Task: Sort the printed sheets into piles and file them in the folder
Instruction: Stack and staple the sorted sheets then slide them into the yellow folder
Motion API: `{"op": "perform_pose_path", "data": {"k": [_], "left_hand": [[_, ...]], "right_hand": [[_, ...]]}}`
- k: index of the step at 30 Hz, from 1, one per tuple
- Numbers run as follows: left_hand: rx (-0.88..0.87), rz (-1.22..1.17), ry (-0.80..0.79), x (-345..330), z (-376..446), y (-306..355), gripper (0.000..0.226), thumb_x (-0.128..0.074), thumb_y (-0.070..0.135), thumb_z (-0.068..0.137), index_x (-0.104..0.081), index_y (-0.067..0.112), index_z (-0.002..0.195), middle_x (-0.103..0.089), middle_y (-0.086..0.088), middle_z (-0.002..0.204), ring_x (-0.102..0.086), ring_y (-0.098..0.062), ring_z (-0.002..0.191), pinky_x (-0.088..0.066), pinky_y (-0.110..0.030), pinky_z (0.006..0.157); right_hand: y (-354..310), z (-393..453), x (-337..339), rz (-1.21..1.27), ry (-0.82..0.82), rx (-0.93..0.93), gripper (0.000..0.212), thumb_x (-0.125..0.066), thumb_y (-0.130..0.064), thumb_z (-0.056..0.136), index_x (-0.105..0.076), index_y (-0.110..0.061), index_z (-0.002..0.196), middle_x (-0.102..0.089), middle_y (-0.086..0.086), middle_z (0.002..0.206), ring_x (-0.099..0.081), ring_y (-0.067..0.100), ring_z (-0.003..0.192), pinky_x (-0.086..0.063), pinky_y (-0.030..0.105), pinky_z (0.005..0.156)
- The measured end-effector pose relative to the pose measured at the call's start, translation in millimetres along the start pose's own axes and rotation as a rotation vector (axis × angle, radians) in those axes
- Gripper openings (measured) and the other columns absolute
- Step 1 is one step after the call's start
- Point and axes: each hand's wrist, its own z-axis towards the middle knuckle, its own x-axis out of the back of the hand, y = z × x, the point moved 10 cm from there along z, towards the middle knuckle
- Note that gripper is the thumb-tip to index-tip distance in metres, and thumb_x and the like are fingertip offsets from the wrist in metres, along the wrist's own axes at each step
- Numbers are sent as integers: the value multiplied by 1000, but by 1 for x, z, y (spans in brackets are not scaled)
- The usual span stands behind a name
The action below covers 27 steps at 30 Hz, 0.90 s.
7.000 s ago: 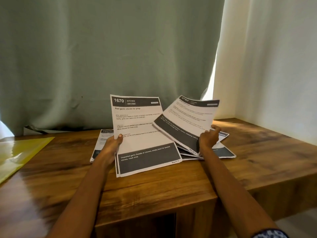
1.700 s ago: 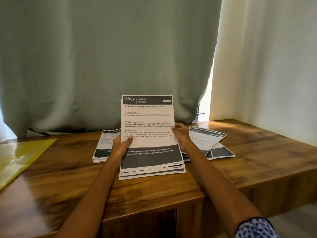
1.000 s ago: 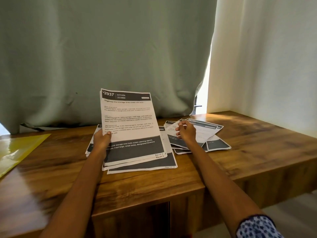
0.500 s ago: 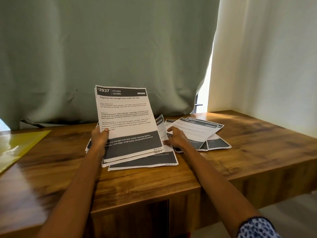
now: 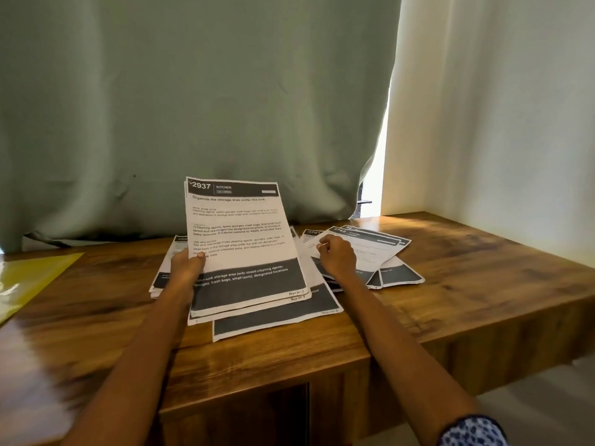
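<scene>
My left hand (image 5: pixel 186 262) grips the left edge of a tilted stack of printed sheets (image 5: pixel 240 239), topped by a page headed 2937 KITCHEN. Under the stack one sheet (image 5: pixel 283 313) lies flat on the wooden desk (image 5: pixel 467 284). To the right my right hand (image 5: pixel 336 257) pinches the edge of the top sheet of a loose fanned pile (image 5: pixel 370 249). A third pile (image 5: pixel 164 275) lies behind my left wrist, mostly hidden. The yellow folder (image 5: pixel 29 278) lies at the desk's far left.
A grey-green curtain (image 5: pixel 193 107) hangs directly behind the desk, and a white curtain (image 5: pixel 499 123) closes off the right side. The desk's right part (image 5: pixel 499 262) and front left part show bare wood. The front edge drops off below my forearms.
My right hand has shifted from the pile's left edge up onto its top sheet and now pinches it. The held stack stays tilted in my left hand, and the view moved slightly.
</scene>
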Motion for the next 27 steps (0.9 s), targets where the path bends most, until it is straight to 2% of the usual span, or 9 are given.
{"op": "perform_pose_path", "data": {"k": [2,6,8,10,17,19,22,25,27], "left_hand": [[-4,44,0,-6,-2,-2,34,-44,10,98,-48,6,132,-53,-18,131,-52,-34,116,-43,-39,86],[-22,111,-5,-17,-6,-3,35,-43,10,98,-46,3,132,-51,-18,134,-49,-35,120,-41,-39,89],[-40,158,-17,-22,-6,-4,35,-43,9,98,-46,2,132,-50,-19,134,-47,-36,122,-40,-43,96],[-54,196,-32,-26,-7,-5,35,-43,7,98,-46,1,132,-50,-19,135,-47,-36,123,-39,-44,98],[-54,185,-82,-51,-9,2,35,-43,6,97,-47,0,132,-51,-19,134,-48,-35,122,-40,-43,97],[-56,181,-98,-64,-10,6,35,-42,6,97,-47,0,132,-51,-18,134,-48,-34,122,-40,-38,93],[-71,173,-110,-80,-11,14,35,-42,7,97,-47,1,131,-51,-18,134,-48,-34,123,-39,-35,89],[-73,179,-118,-93,-10,17,35,-42,8,98,-47,1,131,-51,-18,134,-47,-33,123,-40,-38,93],[-66,201,-119,-100,-8,17,35,-42,8,98,-47,1,132,-51,-18,135,-47,-34,124,-39,-38,93]], "right_hand": [[6,1,5,-126,-22,-4,35,-46,-31,98,-55,-11,124,-57,9,130,-55,25,116,-41,34,99],[28,-5,-8,-408,-273,-70,48,-36,-45,98,-49,-10,128,-53,10,134,-48,27,124,-20,48,112],[35,-4,-2,-448,-280,-73,53,-30,-48,99,-46,-10,132,-51,11,137,-42,29,130,-5,55,114],[42,-2,8,-470,-261,-78,55,-29,-49,98,-46,-10,133,-51,12,137,-40,29,132,1,57,113],[101,6,85,-629,11,-222,53,-31,-53,97,-62,-10,101,-67,8,106,-56,24,113,7,61,110],[121,8,103,-641,51,-297,54,-31,-54,96,-61,-10,102,-68,9,105,-57,26,112,6,63,109],[138,18,120,-589,102,-343,55,-27,-51,98,-55,-8,118,-65,14,112,-52,31,119,6,63,108],[121,33,116,-360,132,-141,47,-32,-42,100,-52,-8,125,-67,15,111,-55,31,117,-11,54,114],[109,38,100,-305,42,-19,44,-34,-41,99,-55,-9,121,-66,15,112,-56,31,115,-17,52,114]]}}
